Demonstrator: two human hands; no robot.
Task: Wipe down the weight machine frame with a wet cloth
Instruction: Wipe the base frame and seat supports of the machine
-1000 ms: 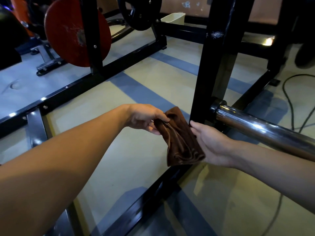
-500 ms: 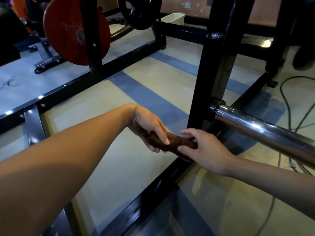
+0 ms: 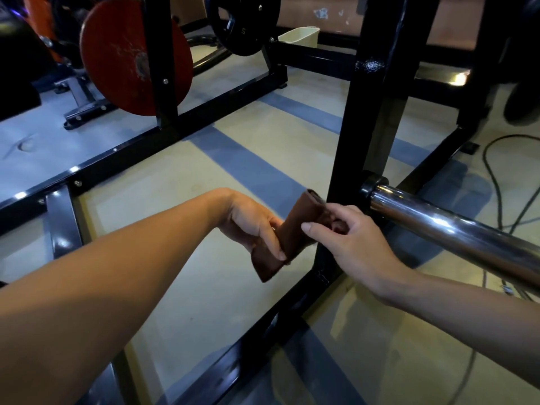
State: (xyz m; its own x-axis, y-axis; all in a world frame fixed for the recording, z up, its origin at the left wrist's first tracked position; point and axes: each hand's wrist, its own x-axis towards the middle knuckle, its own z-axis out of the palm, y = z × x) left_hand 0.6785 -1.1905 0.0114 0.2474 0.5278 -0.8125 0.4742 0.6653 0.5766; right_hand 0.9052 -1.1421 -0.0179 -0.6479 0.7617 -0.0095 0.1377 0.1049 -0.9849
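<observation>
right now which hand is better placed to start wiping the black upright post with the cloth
Probably the right hand: it grips the brown cloth's upper end right beside the black upright post. The left hand holds the lower end, farther from it.

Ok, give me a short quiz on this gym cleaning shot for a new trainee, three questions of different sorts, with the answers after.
1. True or false: the cloth is pressed flat against the black post.
2. Which hands hold the cloth? A) left only B) right only C) both
3. Fill in: the chrome bar sticks out of the black ____.

Key
1. False: it is folded and held in the air beside the post.
2. C: the left hand grips its lower end, and the right hand pinches its upper end.
3. post
</observation>
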